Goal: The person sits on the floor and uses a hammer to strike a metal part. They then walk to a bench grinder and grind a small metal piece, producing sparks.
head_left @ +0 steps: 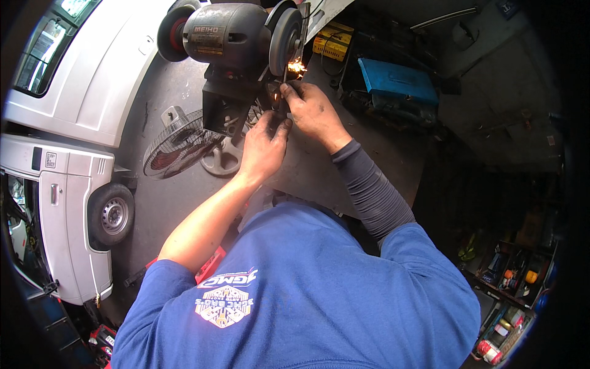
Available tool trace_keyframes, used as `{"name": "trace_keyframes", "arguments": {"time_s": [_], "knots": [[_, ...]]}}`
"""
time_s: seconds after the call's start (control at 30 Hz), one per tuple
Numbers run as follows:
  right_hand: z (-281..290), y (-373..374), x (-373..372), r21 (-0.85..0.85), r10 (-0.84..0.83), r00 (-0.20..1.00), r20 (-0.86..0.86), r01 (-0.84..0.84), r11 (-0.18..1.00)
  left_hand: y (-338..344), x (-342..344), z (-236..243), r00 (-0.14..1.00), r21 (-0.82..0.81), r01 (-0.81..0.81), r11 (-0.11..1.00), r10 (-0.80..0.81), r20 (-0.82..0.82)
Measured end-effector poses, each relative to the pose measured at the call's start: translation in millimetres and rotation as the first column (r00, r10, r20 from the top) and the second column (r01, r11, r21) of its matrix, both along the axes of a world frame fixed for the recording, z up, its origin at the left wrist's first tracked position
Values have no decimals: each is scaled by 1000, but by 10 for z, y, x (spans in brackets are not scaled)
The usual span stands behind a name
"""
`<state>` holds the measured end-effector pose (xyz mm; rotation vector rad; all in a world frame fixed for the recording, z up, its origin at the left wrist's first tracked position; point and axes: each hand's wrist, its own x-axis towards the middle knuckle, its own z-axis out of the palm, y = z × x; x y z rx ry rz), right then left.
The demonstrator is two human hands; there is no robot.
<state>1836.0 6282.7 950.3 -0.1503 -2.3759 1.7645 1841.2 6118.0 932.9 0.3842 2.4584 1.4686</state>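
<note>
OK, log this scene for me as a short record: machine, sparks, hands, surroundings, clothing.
Machine: dark grey bench grinder
Sparks: bright orange, at its right grinding wheel
Right hand: fingertips close below that wheel; held item unclear
Left hand: just below the right hand; held item unclear
Left side: electric fan, white vehicle
Right side: blue case
Clothing: blue shirt, dark right sleeve

Auto workshop, bench grinder (226, 34), sparks (297, 66), white vehicle (77, 209)

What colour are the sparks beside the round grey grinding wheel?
The glowing sparks are yellow-orange, with a whitish middle. They show best in the head view.
</note>
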Motion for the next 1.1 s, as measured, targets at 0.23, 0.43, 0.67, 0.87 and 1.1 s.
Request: {"name": "trace_keyframes", "arguments": {"time_s": [0.23,0.43,0.67,0.87,1.1], "knots": [[15,9,6,28,-4,1000,15,4,1000,-6,16,57,1000,-13,23,1000,-23,15],[23,14,1,39,1,1000,15,-2,999,26,36,91,1000,37,-12,999,12,-13],[50,25,4,43,-4,999,34,3,999,18,29,135,999,-7,14,1000,-14,41],[49,32,1,18,9,999,33,-10,1000,19,9,90,999,-4,22,1000,-22,24],[21,31,-13,29,5,1000,26,-6,1000,31,3,26,1000,60,-1,998,0,13]]}}
